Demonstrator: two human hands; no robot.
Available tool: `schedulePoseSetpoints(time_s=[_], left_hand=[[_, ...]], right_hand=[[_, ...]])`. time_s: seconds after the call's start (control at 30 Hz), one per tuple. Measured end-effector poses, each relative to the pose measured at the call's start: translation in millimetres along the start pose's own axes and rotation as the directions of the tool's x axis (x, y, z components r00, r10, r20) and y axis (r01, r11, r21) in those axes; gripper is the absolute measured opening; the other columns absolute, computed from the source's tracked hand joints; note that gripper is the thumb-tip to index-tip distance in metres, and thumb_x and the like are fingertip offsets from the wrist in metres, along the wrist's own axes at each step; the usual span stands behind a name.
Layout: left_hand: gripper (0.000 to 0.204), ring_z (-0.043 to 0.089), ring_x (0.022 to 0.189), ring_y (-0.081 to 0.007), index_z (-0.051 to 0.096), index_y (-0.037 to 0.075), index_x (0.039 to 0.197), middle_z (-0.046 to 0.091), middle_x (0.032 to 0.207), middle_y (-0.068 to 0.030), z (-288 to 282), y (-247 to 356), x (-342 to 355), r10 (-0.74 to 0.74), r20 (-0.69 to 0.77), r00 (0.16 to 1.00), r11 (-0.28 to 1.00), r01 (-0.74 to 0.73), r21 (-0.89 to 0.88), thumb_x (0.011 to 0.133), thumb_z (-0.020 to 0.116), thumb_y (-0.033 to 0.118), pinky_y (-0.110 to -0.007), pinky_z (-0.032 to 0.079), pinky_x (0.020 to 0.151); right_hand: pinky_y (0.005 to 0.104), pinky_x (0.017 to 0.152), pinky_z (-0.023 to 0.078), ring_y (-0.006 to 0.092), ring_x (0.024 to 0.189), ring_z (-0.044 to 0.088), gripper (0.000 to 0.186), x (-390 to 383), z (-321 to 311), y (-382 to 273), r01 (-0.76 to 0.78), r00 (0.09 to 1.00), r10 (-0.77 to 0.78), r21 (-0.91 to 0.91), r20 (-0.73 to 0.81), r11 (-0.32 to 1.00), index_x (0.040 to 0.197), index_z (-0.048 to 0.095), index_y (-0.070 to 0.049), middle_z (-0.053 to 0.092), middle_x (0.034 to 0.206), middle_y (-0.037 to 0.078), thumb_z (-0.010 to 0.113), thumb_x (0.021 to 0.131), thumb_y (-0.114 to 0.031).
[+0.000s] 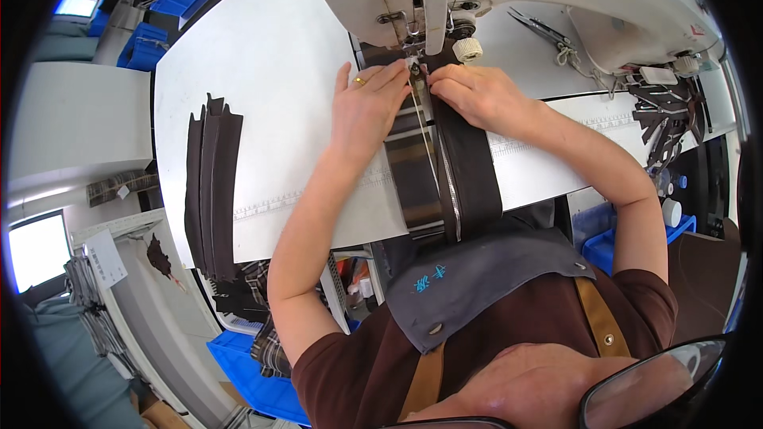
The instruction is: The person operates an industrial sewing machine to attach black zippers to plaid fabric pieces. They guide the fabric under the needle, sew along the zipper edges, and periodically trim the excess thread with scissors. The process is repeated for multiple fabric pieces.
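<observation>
A white sewing machine (373,0) stands over the work, its presser foot and needle (414,67) coming down between my hands. Beneath them lies a plaid fabric panel (409,159) in brown and black. A dark brown fabric strip (470,167) runs along its right side, with a thin pale, shiny edge (453,202) between the two. My left hand (369,103), ringed on one finger, rests with fingers stretched out on the plaid, fingertips close to the foot. Just right of the foot, my right hand (481,97) pinches the brown strip. The stitching point is partly hidden by the machine.
Several dark fabric strips (213,183) lie on the white table (262,79) at left. Tweezers or thread snips (544,30) sit behind my right hand. More dark pieces (671,115) hang at the right edge. Blue bins (254,381) stand below.
</observation>
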State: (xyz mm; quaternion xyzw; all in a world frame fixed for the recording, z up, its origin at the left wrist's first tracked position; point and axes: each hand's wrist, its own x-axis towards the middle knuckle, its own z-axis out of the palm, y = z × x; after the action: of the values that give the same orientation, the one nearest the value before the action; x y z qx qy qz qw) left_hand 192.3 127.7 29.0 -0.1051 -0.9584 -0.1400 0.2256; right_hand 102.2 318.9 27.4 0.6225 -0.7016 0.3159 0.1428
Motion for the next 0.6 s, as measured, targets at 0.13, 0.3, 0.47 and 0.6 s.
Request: schedulePoseSetpoints(time_s=[0.13,0.3,0.47,0.6], left_hand=[[0.02,0.061,0.1,-0.0187,0.068,0.011,0.102,0.064,0.11,0.0013,1.4,-2.9,3.0,-0.037,0.001,0.999,0.999,0.037,-0.037,0.085,0.062,0.02,-0.051,0.028,0.101],[0.019,0.061,0.099,-0.0181,0.068,0.013,0.102,0.064,0.111,0.0023,1.4,-1.4,2.4,-0.029,0.031,0.999,0.999,0.03,-0.038,0.085,0.062,0.019,-0.052,0.024,0.103],[0.02,0.06,0.097,-0.0177,0.068,0.014,0.104,0.064,0.11,0.0028,-1.1,-0.6,-0.8,-0.031,0.049,0.998,0.999,0.033,-0.035,0.085,0.062,0.018,-0.054,0.022,0.104],[0.021,0.06,0.097,-0.0177,0.067,0.014,0.105,0.064,0.108,0.003,-3.7,1.9,-0.9,-0.043,0.057,0.997,0.999,0.045,-0.029,0.085,0.062,0.017,-0.055,0.021,0.104]], right_hand=[[0.0376,0.061,0.049,0.028,0.075,0.06,0.013,1.4,-0.6,7.8,-0.059,0.997,0.059,-0.018,0.051,0.998,0.089,0.054,-0.001,0.057,0.085,0.01,0.056,0.077,-0.002],[0.0372,0.06,0.049,0.0274,0.075,0.06,0.013,-0.5,-4.9,6.2,-0.046,0.997,0.049,-0.059,0.058,0.997,0.089,0.053,-0.001,0.056,0.084,0.01,0.056,0.076,-0.003],[0.0366,0.06,0.049,0.0264,0.074,0.06,0.012,0.6,-5.0,2.7,-0.038,0.998,0.04,-0.048,0.043,0.998,0.087,0.053,-0.002,0.055,0.084,0.009,0.056,0.076,-0.004],[0.0361,0.06,0.049,0.0256,0.075,0.06,0.012,0.4,-2.8,2.7,-0.022,0.999,0.024,-0.046,0.037,0.999,0.087,0.053,-0.002,0.055,0.085,0.009,0.056,0.076,-0.004]])
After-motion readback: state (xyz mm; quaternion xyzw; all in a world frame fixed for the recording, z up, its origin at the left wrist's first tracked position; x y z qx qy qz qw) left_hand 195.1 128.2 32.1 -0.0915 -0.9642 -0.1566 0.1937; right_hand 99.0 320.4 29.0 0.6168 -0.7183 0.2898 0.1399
